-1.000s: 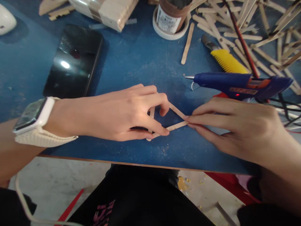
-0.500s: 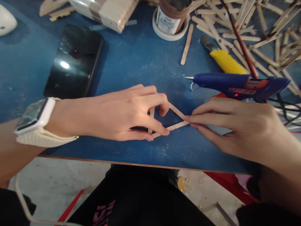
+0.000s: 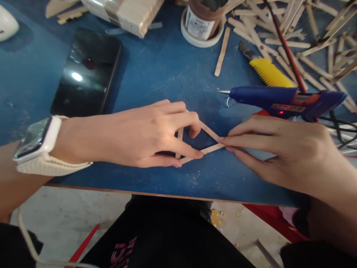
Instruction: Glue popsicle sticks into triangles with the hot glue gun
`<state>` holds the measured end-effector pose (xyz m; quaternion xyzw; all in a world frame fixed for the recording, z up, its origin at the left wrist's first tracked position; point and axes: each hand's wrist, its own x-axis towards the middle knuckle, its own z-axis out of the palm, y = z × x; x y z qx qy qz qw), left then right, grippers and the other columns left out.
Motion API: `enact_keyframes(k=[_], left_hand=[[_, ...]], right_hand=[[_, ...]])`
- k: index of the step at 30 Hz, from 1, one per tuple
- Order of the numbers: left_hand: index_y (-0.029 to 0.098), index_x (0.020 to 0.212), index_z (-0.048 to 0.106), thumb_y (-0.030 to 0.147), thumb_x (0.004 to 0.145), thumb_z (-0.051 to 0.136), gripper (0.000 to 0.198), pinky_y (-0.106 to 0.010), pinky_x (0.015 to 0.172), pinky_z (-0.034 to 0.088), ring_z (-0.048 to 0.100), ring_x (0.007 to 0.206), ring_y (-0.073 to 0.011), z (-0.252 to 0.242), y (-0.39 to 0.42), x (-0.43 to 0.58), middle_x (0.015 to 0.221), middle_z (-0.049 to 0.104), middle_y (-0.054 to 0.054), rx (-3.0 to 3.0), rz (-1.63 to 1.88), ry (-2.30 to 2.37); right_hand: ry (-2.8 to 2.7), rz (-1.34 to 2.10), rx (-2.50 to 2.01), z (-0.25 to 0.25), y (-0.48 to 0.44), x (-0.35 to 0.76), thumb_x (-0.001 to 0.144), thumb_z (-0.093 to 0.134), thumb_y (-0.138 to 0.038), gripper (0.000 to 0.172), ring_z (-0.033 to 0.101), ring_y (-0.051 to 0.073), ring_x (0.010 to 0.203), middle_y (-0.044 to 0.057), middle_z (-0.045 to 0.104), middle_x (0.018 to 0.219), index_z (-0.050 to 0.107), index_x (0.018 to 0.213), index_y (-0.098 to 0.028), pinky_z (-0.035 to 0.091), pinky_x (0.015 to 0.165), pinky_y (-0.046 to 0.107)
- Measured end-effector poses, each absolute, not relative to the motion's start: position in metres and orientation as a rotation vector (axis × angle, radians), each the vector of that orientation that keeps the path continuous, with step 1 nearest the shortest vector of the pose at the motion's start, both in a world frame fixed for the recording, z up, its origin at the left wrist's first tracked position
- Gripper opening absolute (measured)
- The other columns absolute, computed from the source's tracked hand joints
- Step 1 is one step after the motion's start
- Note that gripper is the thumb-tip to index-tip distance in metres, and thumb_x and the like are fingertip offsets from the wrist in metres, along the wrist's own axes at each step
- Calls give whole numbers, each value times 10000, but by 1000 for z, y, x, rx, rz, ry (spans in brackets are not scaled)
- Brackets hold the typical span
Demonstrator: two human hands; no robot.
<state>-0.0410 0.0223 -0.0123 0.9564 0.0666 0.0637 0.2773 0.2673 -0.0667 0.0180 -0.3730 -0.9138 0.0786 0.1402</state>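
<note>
A triangle of popsicle sticks (image 3: 209,131) lies on the blue tabletop between my hands. My left hand (image 3: 164,134) rests over its left side, thumb and fingers bent around the sticks and gripping them; part of the triangle is hidden beneath it. At the right corner, where two sticks meet, my right hand (image 3: 281,149) pinches the joint between thumb and fingers. Just behind my right hand lies a blue glue gun (image 3: 259,96), its metal nozzle pointing left and a small red light glowing on its body.
A black phone (image 3: 87,72) lies at the left. Behind are a wrapped stick bundle (image 3: 136,16), a brown jar (image 3: 202,22) in a white dish and a single stick (image 3: 222,52). A yellow-handled cutter (image 3: 269,72) and heaped sticks (image 3: 301,41) occupy the right. The table's front edge (image 3: 167,194) is near.
One finger of my left hand has slid slightly right along the lower stick. Both hands otherwise keep their places on the triangle.
</note>
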Motion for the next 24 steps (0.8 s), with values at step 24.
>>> enact_keyframes(k=[24], left_hand=[[394, 1408, 764, 335, 1077, 679, 347, -405, 964, 507, 642, 1166, -268, -7, 19, -38, 1382, 660, -76, 2654, 135, 182]], right_hand=[[-2635, 257, -1098, 18, -67, 267, 1055, 684, -122, 166, 801, 172, 907, 18, 825, 1102, 771, 1126, -243, 668, 783, 285]])
